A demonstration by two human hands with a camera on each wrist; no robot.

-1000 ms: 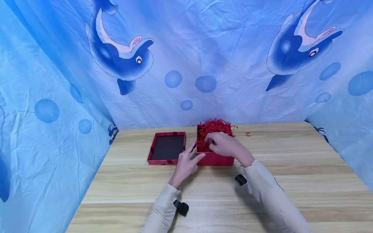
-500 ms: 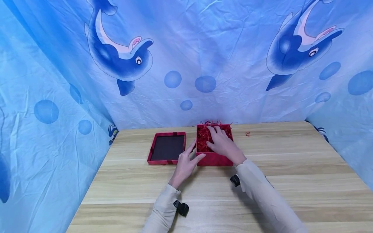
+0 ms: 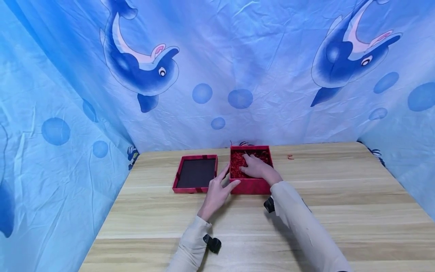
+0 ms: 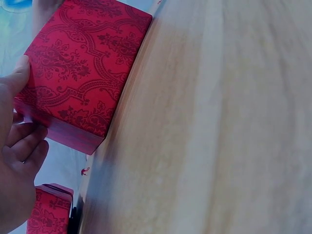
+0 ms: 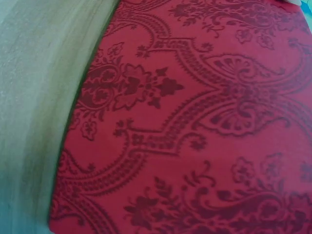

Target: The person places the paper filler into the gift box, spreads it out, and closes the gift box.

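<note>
A red patterned gift box (image 3: 249, 186) stands uncovered, with red shredded paper (image 3: 236, 163) inside below its rim. My left hand (image 3: 215, 194) grips its near left corner, thumb on the front wall and fingers along the left side. The left wrist view shows that thumb at the edge of the box wall (image 4: 87, 68). My right hand (image 3: 255, 166) reaches into the box from the right, its spread fingers pressing on the shredded paper; the fingertips are partly hidden in it. The right wrist view is filled mostly by the box's patterned wall (image 5: 195, 122), with the hand out of sight.
The box lid (image 3: 196, 172), black inside with a red rim, lies upturned left of the box. A loose red paper strand (image 3: 290, 157) lies right of it on the wooden table (image 3: 340, 189). A blue dolphin-print cloth (image 3: 272, 113) hangs behind.
The shredded paper was heaped above the rim and now sits pressed down inside the box. My right hand went from curled to spread and moved down into it. The left hand stayed put.
</note>
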